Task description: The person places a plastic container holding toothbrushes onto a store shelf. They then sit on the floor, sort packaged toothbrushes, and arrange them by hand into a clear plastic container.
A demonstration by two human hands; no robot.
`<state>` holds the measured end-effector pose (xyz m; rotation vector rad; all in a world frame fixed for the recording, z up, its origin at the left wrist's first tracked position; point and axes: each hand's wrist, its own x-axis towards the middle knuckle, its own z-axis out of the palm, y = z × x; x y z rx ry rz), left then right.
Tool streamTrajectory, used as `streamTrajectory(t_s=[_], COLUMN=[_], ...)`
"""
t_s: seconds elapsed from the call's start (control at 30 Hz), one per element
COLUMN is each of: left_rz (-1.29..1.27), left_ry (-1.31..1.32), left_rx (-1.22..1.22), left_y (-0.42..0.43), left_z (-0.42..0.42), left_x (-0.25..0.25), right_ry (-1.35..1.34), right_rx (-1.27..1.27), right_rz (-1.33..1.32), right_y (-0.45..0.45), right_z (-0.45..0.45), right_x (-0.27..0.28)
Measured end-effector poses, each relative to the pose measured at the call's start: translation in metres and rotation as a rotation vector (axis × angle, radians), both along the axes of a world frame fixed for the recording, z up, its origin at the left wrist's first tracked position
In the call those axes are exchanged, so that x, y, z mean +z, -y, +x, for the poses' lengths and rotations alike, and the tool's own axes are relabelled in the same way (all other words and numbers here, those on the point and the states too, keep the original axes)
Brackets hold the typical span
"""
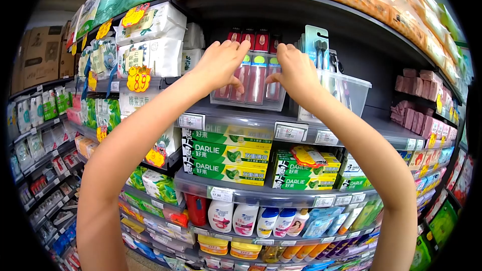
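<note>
Reaching up with left hand (223, 62) and right hand (296, 68) to either side of red-topped packages (257, 73), upright in a clear bin (246, 103) on the shelf (241, 112). Framing them with fingers bent near the tops and thumbs across the front. Cannot tell, for either hand, whether grasping or merely touching. Beside right wrist, holding toothbrush packs (316, 45): another clear bin (354, 88).

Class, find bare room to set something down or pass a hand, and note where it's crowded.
Bare shelf shows between the right clear bin and the pink packs. Above the red packs, under the upper shelf, a hand could likely pass. Crowded: around those red packs, where the left hand and right hand are, and among the bottles below.
</note>
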<state>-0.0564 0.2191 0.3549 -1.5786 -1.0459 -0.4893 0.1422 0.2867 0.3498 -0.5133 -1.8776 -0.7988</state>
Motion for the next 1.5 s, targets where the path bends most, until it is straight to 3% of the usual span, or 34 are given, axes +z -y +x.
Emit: streamTrajectory(t_s=[0.37,0.47,0.5,0.67,0.87,0.9,1.5], left_rz=[-0.05,-0.067,-0.067,-0.152,-0.056,-0.113,0.023], left_ry=[0.037,0.043,0.045,0.202,0.317,0.396,0.325], left_rx=[0.01,0.003,-0.006,-0.178,-0.314,-0.258,-0.346], left_y=[-0.006,-0.004,-0.005,-0.003,-0.027,-0.023,-0.037], left_z=[0.004,0.004,0.004,0.012,0.028,0.035,0.06], left_x=[-0.013,-0.013,-0.013,-0.015,-0.024,-0.022,-0.029], right_ry=[0.059,0.111,0.086,-0.041,-0.028,0.017,-0.122], right_rx=[-0.129,-0.121,-0.036,-0.069,-0.296,-0.288,-0.233], right_rz=[-0.137,-0.035,0.051,0.174,-0.162,-0.063,-0.059], right_y=[0.005,0.018,0.02,0.031,0.014,0.008,-0.022], right_z=[-0.003,0.007,0.014,0.082,0.126,0.126,0.144], right_x=[-0.009,-0.007,-0.006,0.009,-0.003,-0.005,-0.013])
